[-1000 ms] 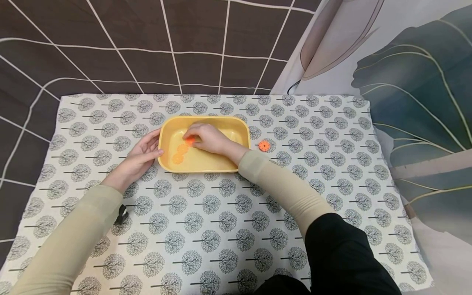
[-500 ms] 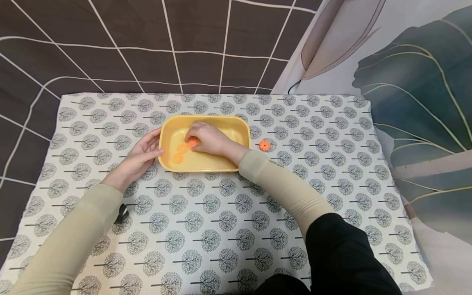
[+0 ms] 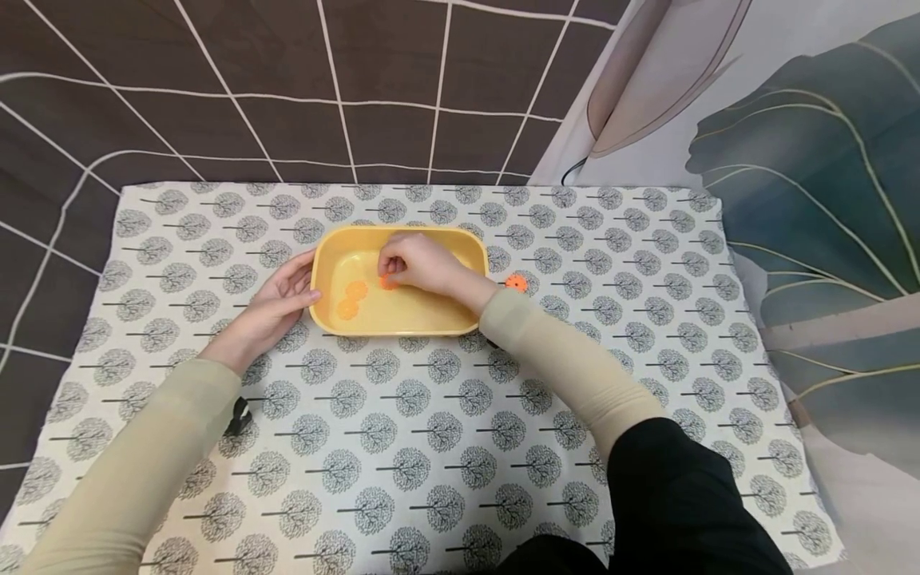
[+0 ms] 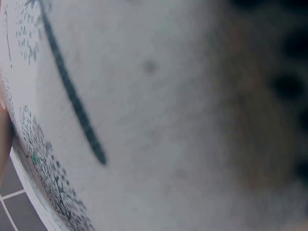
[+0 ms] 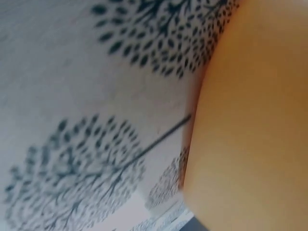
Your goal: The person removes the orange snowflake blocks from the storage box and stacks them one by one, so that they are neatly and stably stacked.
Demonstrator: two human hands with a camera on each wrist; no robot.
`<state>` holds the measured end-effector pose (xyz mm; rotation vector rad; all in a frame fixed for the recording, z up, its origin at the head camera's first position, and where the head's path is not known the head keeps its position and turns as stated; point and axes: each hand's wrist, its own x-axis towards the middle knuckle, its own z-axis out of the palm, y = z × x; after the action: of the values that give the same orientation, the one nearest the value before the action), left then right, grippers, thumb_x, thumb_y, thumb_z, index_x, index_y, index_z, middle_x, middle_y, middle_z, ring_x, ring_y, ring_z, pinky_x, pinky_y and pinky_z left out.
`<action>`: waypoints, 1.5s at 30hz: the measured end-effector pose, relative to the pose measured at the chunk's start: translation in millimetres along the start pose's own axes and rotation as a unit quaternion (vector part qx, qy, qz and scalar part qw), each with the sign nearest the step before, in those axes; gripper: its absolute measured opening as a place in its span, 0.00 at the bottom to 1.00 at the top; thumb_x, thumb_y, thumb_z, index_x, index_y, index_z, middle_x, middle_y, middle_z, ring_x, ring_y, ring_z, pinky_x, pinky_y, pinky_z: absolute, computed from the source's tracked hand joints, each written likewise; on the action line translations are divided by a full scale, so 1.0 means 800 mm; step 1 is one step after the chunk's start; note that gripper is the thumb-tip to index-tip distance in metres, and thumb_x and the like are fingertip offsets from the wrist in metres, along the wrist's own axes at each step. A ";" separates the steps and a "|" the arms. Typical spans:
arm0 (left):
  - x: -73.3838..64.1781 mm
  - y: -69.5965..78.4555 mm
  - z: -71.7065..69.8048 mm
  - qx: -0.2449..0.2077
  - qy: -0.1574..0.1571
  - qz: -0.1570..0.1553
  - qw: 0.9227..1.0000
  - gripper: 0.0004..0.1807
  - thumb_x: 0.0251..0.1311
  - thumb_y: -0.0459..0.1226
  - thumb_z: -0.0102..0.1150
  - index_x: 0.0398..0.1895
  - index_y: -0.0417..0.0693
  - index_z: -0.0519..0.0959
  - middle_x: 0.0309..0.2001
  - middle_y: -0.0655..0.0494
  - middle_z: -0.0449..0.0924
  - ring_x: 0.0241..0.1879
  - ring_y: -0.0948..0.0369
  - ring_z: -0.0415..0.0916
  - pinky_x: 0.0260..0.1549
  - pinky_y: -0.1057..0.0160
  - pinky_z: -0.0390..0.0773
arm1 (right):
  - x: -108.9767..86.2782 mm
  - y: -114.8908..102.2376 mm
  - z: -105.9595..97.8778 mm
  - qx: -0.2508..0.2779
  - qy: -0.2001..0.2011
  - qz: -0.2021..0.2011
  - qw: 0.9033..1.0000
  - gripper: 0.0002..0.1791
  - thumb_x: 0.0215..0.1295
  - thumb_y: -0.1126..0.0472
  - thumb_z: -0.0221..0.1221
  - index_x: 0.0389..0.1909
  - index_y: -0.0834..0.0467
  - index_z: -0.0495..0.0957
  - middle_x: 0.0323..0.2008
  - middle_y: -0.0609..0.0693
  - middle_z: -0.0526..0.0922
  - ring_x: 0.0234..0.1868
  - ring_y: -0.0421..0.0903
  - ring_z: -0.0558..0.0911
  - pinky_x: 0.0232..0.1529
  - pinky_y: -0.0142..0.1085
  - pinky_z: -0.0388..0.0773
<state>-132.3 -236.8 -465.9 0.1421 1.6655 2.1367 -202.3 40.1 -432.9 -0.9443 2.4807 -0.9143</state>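
Observation:
A yellow tray stands on the cloth-covered table in the head view; its outer wall fills the right of the right wrist view. My left hand touches the tray's left end, its thumb at the rim and the fingers loosely extended along the outside. Inside the tray, my right hand pinches a small orange disc, partly hidden by the fingertips. Two paler orange discs lie on the tray floor left of that hand. One more orange notched disc with a dark centre lies outside, right of the tray.
The table wears a white cloth printed with dark trees. A dark grid-patterned curtain hangs behind its back edge, and a leaf-patterned curtain at the right. Only blurred cloth shows clearly in the left wrist view.
My right hand has moved slightly right within the tray, with the orange disc in its fingertips. Its sleeve has come close to the disc outside. The left hand and tray stay put.

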 end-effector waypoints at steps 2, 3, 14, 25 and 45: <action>0.000 0.000 0.000 0.004 0.001 -0.004 1.000 0.42 0.69 0.24 0.58 0.84 0.46 0.55 0.82 0.53 0.58 0.72 0.70 0.64 0.76 0.74 0.66 | -0.004 0.004 -0.003 0.021 0.003 0.005 1.000 0.03 0.67 0.66 0.71 0.38 0.59 0.86 0.41 0.52 0.86 0.43 0.44 0.82 0.48 0.26 0.82; -0.001 -0.001 -0.001 0.007 0.002 -0.007 1.000 0.42 0.70 0.24 0.58 0.84 0.46 0.55 0.84 0.51 0.54 0.73 0.70 0.64 0.77 0.74 0.66 | -0.006 0.005 -0.006 0.031 0.004 0.007 0.999 0.02 0.67 0.66 0.71 0.37 0.60 0.86 0.41 0.52 0.87 0.43 0.44 0.82 0.48 0.27 0.83; 0.000 0.000 0.000 0.009 -0.002 -0.005 1.000 0.42 0.70 0.23 0.56 0.84 0.45 0.54 0.86 0.45 0.45 0.76 0.67 0.60 0.79 0.73 0.63 | -0.045 0.010 -0.051 0.060 0.058 0.050 0.995 0.04 0.65 0.67 0.72 0.39 0.60 0.88 0.40 0.54 0.90 0.43 0.47 0.84 0.50 0.32 0.84; -0.002 0.003 -0.001 0.012 0.002 -0.018 1.000 0.42 0.71 0.23 0.53 0.85 0.47 0.52 0.88 0.46 0.41 0.86 0.54 0.45 0.81 0.71 0.59 | -0.093 0.028 -0.088 0.078 0.116 0.072 0.987 0.06 0.65 0.72 0.69 0.42 0.65 0.87 0.43 0.61 0.90 0.40 0.48 0.84 0.44 0.26 0.84; 0.002 0.001 -0.003 0.022 0.001 -0.013 1.000 0.42 0.71 0.24 0.56 0.85 0.43 0.52 0.87 0.44 0.43 0.84 0.53 0.47 0.83 0.68 0.57 | -0.183 0.099 -0.105 0.149 0.165 0.190 0.956 0.08 0.66 0.70 0.69 0.44 0.66 0.86 0.36 0.50 0.89 0.33 0.35 0.83 0.36 0.22 0.84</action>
<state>-134.5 -238.6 -466.3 0.1309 1.7075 2.0823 -175.3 223.3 -412.6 -0.2147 2.5503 -1.3406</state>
